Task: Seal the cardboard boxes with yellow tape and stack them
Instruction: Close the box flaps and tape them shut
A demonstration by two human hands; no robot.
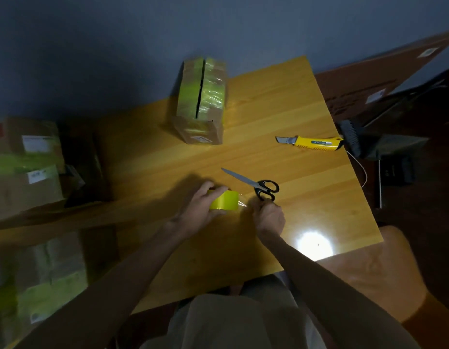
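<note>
**Both hands on the tape, one box waiting on the table**

The roll of yellow tape [224,200] sits at the near middle of the wooden table [281,102], between the person's two hands. The left hand [202,206] grips the roll from its left side, fingers curled over the top and thumb underneath. The right hand [268,217] is close on the other side, fingers curled in, and appears to pinch the tape end [242,203], a short pale tab pulled a little way off the roll. The scissors [255,184] lie closed on the table just beyond that hand, black handles almost touching its knuckles and blades pointing away to the left.

Farther back, well apart from the hands, one cardboard box [202,102] stands on the table. Yellow tape covers much of its top, yet a dark slit runs along the seam between the flaps (nothing inside can be made out through it). A white label shows on its near end.

To the right of the box lies one yellow utility knife [312,143], blade out and pointing left.

That makes one roll, one pair of scissors, one knife and one box on the table. Off its left edge are more taped boxes [27,167], dim and blurred, in an upper group and a lower one; their exact number cannot be told.
</note>
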